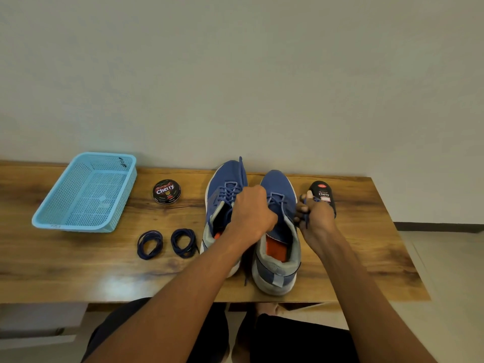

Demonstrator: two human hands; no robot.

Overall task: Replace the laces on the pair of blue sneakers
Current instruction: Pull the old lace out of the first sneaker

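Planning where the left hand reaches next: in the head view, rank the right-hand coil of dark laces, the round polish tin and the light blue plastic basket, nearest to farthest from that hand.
1. Right-hand coil of dark laces, just left of the left hand, towards the table's front.
2. Round polish tin, farther left, towards the wall.
3. Light blue plastic basket, far left.

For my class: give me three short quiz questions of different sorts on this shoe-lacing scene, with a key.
1. True or false: the light blue basket holds the spare coiled laces.
2. How many coils of spare lace lie on the wooden table?
3. Which hand pinches a blue lace: A left hand, B right hand?

Key: 1 false, they lie on the table beside the left sneaker; 2 two; 3 B, beside the right sneaker.
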